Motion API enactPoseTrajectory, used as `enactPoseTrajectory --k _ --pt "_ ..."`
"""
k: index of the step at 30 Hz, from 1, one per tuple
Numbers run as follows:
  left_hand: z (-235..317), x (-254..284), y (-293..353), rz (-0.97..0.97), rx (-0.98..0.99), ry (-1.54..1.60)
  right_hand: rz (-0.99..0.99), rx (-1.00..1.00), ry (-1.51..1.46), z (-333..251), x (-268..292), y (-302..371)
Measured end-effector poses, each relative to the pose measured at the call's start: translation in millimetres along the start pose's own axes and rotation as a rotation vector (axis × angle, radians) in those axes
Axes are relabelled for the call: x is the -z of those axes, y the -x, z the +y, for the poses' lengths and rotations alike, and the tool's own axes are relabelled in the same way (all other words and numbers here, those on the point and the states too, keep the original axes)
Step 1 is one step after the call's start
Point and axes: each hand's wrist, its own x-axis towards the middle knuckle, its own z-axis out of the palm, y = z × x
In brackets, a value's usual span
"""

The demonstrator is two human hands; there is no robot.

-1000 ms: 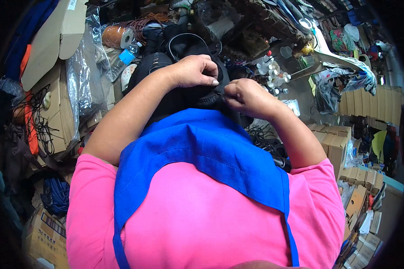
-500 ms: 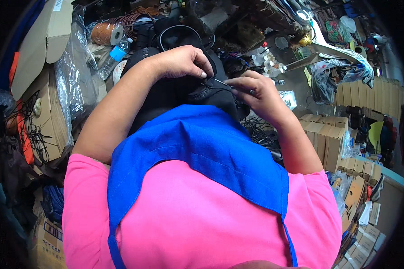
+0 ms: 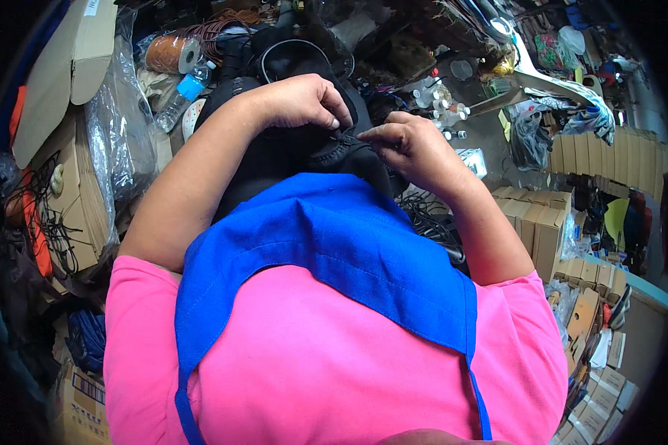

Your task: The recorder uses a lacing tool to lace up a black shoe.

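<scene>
I have only a slim gap between the left hand (image 3: pixel 304 102) and the right hand (image 3: pixel 412 147). On the far side, a metal hoop (image 3: pixel 297 41) stands in my way; leftward, a blue-labelled bottle (image 3: pixel 177 105) and clear plastic sheeting (image 3: pixel 126 141) crowd me. Beyond the small bottles (image 3: pixel 439 100) right of the right hand, a strip of grey floor (image 3: pixel 491 139) gives me passage, bounded by a plastic bag (image 3: pixel 528 137). Nearer right, cardboard boxes (image 3: pixel 528 219) and black cables (image 3: pixel 430 219) flank the forearm (image 3: pixel 490 233); the blue apron (image 3: pixel 315 222) limits me on the near side.
</scene>
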Motion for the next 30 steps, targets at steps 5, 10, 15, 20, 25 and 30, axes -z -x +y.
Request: enactPoseTrajectory --k 5,10,15,20,25,30 --pt "-1 0 -1 0.001 0.008 0.000 -0.029 -0.012 -0.016 -3 4 -2" --pt "-4 -2 -4 0.013 0.018 0.020 -0.040 -0.046 -0.022 -1 -2 -5" --pt "1 -4 -5 0.037 0.075 0.051 -0.038 -0.072 -0.151 21 -11 -7" --pt "0 -4 -6 0.035 0.070 0.036 -0.034 0.010 -0.046 15 -3 -15" --pt "-1 -4 -5 0.035 0.079 0.021 -0.042 0.177 0.330 2 -2 -25" --pt "-2 -8 -4 0.068 0.058 -0.018 -0.069 0.061 -0.039 21 -13 -21"
